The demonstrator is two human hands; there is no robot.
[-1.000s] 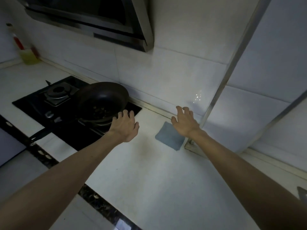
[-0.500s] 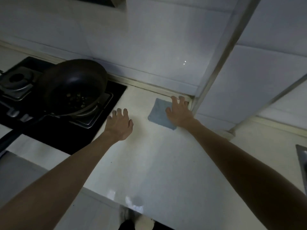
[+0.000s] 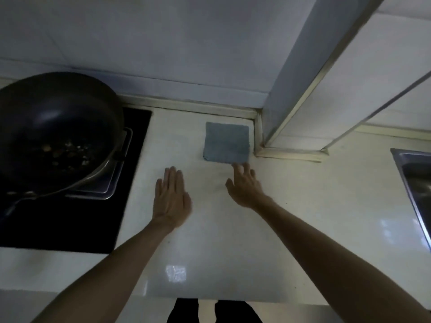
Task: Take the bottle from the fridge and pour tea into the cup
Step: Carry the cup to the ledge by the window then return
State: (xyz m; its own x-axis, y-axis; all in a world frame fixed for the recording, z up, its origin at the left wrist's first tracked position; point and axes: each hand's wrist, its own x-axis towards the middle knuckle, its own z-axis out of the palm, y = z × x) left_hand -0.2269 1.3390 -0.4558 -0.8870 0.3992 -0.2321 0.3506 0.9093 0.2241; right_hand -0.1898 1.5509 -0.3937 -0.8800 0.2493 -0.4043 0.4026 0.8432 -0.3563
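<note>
White counter (image 3: 291, 217), left grip (image 3: 171, 199) and right grip (image 3: 245, 186) spread, empty.

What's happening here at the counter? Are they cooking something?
Nothing is being handled yet. A person stands at a pale kitchen counter with both bare hands open above it: the left hand flat, the right hand just short of a square grey-blue cloth. A dark wok with food scraps sits on the black stove. No bottle, cup or fridge is in view.
</note>
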